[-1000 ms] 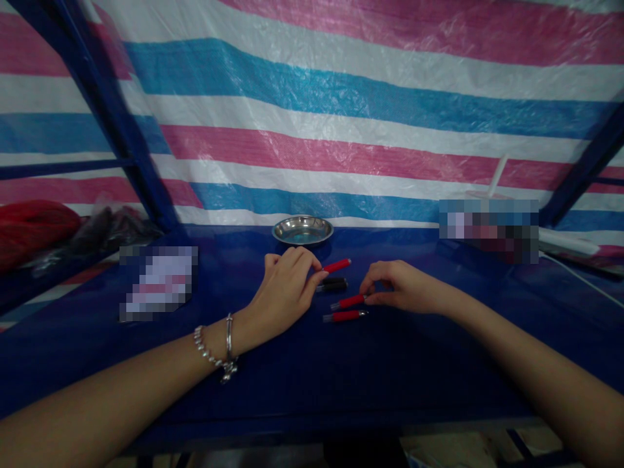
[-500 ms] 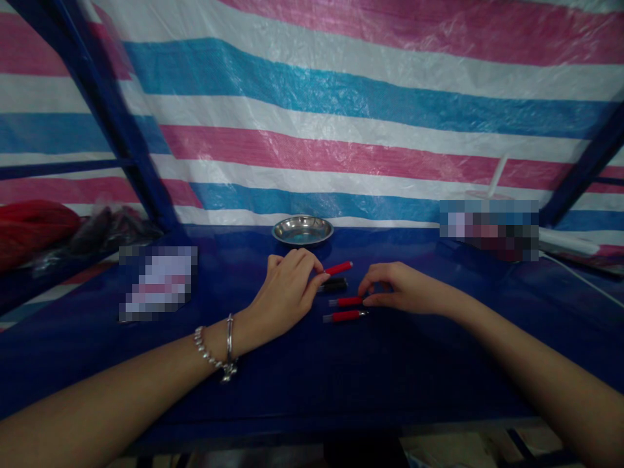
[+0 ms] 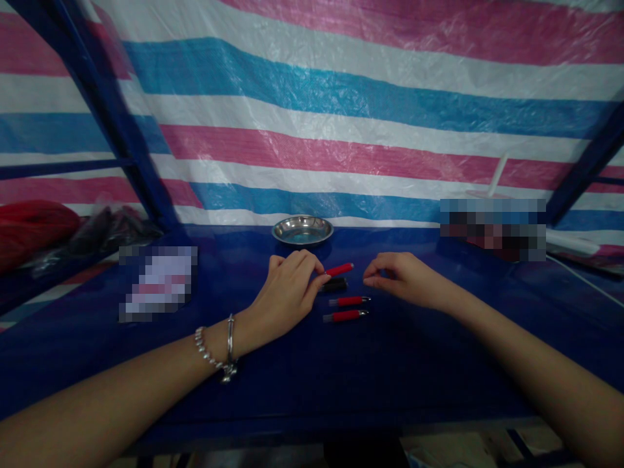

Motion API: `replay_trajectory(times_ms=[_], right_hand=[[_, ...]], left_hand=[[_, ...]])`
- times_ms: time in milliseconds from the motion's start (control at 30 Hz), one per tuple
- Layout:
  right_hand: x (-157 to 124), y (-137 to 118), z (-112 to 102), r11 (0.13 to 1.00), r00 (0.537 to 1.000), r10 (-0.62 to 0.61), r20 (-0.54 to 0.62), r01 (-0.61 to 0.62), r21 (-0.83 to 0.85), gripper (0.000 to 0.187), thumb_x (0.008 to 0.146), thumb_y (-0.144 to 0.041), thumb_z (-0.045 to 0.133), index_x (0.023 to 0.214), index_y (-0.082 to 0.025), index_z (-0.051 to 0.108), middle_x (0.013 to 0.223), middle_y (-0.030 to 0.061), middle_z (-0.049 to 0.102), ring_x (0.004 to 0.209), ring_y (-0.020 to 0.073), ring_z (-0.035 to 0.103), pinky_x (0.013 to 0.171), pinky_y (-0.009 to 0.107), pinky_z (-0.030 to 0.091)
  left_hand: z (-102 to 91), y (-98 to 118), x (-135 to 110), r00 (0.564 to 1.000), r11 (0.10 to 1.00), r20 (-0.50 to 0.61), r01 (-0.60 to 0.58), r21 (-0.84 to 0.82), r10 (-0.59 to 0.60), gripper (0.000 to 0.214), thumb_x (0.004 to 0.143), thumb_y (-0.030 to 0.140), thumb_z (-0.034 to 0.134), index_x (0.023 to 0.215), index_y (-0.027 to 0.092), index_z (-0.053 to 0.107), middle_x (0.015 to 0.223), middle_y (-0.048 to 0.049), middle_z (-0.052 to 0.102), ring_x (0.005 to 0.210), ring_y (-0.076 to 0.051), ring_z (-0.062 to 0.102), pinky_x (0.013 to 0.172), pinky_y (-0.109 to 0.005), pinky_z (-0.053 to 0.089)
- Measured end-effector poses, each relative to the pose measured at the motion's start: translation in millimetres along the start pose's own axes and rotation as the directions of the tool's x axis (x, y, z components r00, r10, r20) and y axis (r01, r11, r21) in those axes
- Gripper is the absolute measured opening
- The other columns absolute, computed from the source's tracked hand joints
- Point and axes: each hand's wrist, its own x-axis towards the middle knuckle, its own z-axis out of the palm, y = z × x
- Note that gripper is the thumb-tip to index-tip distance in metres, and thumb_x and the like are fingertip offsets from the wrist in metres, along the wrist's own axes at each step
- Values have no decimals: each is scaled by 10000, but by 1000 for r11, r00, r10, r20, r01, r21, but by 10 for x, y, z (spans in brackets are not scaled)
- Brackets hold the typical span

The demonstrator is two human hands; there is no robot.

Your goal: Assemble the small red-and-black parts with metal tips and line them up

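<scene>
Steel dish [image 3: 302,230] far back on the blue table [image 3: 312,377] — striped tarp [image 3: 341,97] behind, red bundle [image 3: 29,227] far left.

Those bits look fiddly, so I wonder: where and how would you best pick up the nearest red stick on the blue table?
Pinch the nearest red stick at its red middle, coming straight down from above with the fingers across its width. It lies flat on the table, running left to right, and sits apart from the next red stick, so both long sides look free.
</scene>
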Motion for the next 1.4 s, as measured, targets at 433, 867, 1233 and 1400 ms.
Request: replay_trajectory(times_ms=[433,867,1233,1400], right_hand=[[-22,273,77,936,967,234,-104,-253,-244,233,730,-287,566,916,-155,618,840,90,598,779,202,562,703,309,418],[-4,248,55,930,951,308,1,-301,-209,176,715,-181,520,848,-183,636,832,75,623,749,196,576,652,296,412],[4,215,7,907,927,370,-50,-373,-194,211,783,-259,470,881,-168,634,853,90,651,781,197,599,661,273,414],[-16,251,24,879,922,380,-77,-386,-279,259,755,-360,515,876,-157,621,849,99,636,788,219,580,659,297,419]], left_hand=[[1,6,3,1000,1000,15,-4,-8,4,113,866,245,386,837,168,465,855,-26,551,836,-181,488,686,-313,281],[-4,23,-6,1000,1000,13,-5,15,5,104,871,246,387,849,170,454,852,-19,542,836,-178,488,695,-315,273],[20,14,10,1000,1000,4,2,13,-2,100,867,247,402,845,168,459,850,-16,544,840,-177,487,704,-319,270],[9,21,-6,1000,1000,-3,-3,15,4,95,867,245,406,843,170,457,852,-15,545,838,-174,488,712,-321,269]])
